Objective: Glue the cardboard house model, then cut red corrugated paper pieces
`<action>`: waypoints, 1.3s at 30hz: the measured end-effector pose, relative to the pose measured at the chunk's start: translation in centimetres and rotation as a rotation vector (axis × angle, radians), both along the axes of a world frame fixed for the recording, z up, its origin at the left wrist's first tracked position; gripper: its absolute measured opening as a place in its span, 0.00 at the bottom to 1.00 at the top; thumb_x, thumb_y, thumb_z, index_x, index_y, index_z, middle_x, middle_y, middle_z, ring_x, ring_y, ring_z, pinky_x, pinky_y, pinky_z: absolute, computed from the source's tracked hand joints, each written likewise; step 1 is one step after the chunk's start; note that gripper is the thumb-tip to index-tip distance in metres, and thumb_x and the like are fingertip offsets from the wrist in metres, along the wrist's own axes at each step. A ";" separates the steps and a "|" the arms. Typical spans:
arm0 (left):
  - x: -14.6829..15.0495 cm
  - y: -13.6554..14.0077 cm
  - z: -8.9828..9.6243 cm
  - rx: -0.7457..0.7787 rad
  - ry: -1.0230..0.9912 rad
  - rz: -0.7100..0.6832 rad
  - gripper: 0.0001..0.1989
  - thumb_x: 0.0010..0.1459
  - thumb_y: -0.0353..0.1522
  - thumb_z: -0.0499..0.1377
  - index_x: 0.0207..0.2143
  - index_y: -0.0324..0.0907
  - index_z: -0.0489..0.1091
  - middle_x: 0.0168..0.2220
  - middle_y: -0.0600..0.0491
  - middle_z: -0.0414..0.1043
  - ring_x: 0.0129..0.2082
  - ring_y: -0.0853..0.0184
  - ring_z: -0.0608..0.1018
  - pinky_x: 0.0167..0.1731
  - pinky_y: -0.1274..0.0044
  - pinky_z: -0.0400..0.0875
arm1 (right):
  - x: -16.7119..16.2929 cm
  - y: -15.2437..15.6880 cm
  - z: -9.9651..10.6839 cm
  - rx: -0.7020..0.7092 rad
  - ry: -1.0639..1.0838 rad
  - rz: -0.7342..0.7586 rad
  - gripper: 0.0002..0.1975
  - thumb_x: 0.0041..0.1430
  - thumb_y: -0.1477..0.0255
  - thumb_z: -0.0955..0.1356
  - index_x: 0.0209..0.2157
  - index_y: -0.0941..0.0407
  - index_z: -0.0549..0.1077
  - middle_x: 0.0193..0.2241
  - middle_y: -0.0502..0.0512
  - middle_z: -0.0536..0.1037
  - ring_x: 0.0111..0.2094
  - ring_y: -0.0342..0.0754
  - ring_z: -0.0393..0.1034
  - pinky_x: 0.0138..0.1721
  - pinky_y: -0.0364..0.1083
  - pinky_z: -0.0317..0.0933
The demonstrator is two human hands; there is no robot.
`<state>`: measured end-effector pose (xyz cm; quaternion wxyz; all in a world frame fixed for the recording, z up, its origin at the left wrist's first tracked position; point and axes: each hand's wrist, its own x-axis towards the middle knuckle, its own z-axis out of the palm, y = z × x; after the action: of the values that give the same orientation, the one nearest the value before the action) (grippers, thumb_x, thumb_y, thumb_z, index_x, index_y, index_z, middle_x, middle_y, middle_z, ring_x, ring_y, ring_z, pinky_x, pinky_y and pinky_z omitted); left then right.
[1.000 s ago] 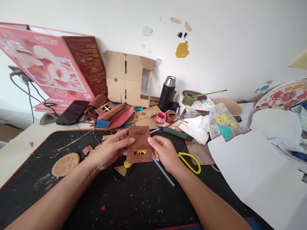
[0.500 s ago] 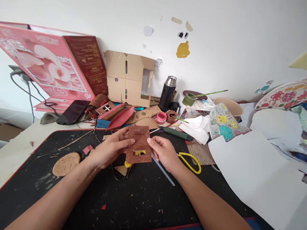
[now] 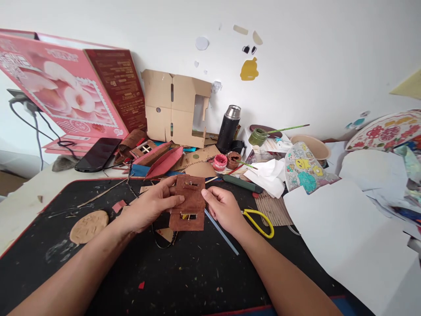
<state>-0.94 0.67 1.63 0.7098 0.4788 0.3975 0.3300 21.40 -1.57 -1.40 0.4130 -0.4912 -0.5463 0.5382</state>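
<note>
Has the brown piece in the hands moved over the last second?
Yes: the lower edge of the brown piece has shifted down and slightly left in view, nearer the unmoved red scrap.

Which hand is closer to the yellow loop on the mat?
Right. The right hand is just left of the yellow loop; the left hand is farther away, past the brown card.

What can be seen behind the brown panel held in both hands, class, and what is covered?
Through the lower slot of the brown panel, part of a yellow thing shows. The panel covers the rest, so what it is cannot be told.
</note>
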 end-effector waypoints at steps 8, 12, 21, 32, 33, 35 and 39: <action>-0.4 0.3 -0.2 0.022 0.062 -0.004 0.37 0.55 0.39 0.75 0.66 0.45 0.71 0.61 0.40 0.80 0.53 0.48 0.85 0.46 0.68 0.81 | 0.2 0.1 -0.6 0.034 -0.072 -0.007 0.27 0.68 0.45 0.67 0.26 0.52 0.67 0.13 0.42 0.62 0.16 0.42 0.54 0.22 0.44 0.49; -0.6 0.3 -0.3 0.028 0.054 -0.012 0.35 0.55 0.39 0.75 0.64 0.45 0.73 0.60 0.41 0.81 0.52 0.49 0.85 0.46 0.68 0.80 | 0.4 0.3 -1.0 0.056 -0.106 -0.020 0.25 0.69 0.49 0.66 0.25 0.52 0.66 0.14 0.42 0.61 0.16 0.43 0.53 0.23 0.44 0.47; -0.6 0.5 -0.5 0.055 0.074 -0.012 0.32 0.55 0.38 0.75 0.62 0.43 0.75 0.55 0.41 0.83 0.46 0.52 0.85 0.37 0.72 0.78 | 0.4 0.3 -0.8 0.176 -0.233 -0.060 0.23 0.70 0.55 0.65 0.24 0.53 0.64 0.20 0.45 0.60 0.24 0.44 0.54 0.27 0.45 0.46; -0.5 0.5 -0.4 -0.004 0.013 -0.003 0.32 0.55 0.37 0.76 0.61 0.45 0.75 0.58 0.41 0.83 0.51 0.48 0.86 0.45 0.68 0.83 | 0.9 0.8 -1.1 0.112 -0.154 -0.117 0.22 0.68 0.55 0.67 0.23 0.52 0.67 0.14 0.42 0.59 0.17 0.42 0.52 0.23 0.44 0.46; -0.5 0.5 -0.4 -0.013 -0.004 0.005 0.32 0.55 0.37 0.76 0.61 0.45 0.76 0.58 0.41 0.83 0.52 0.48 0.86 0.47 0.67 0.83 | 1.0 0.8 -1.0 0.107 -0.135 -0.126 0.23 0.68 0.55 0.68 0.22 0.52 0.65 0.14 0.42 0.59 0.17 0.42 0.52 0.23 0.44 0.46; -0.4 0.6 -0.3 -0.025 -0.048 0.050 0.30 0.54 0.35 0.76 0.59 0.44 0.77 0.57 0.41 0.83 0.53 0.48 0.86 0.49 0.67 0.83 | 1.4 1.0 -0.8 0.093 -0.086 -0.161 0.26 0.67 0.53 0.68 0.20 0.51 0.62 0.13 0.42 0.59 0.16 0.41 0.53 0.22 0.44 0.46; -0.6 1.0 0.4 -0.051 -0.148 0.229 0.27 0.51 0.33 0.76 0.55 0.43 0.79 0.54 0.40 0.85 0.50 0.47 0.88 0.44 0.67 0.86 | 2.6 1.8 -0.2 0.070 0.052 -0.282 0.27 0.65 0.50 0.71 0.20 0.51 0.62 0.12 0.42 0.60 0.15 0.40 0.52 0.19 0.43 0.46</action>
<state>-1.54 1.65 1.99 0.7070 0.3865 0.4041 0.4330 23.95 0.24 -1.55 0.5153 -0.5343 -0.4795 0.4680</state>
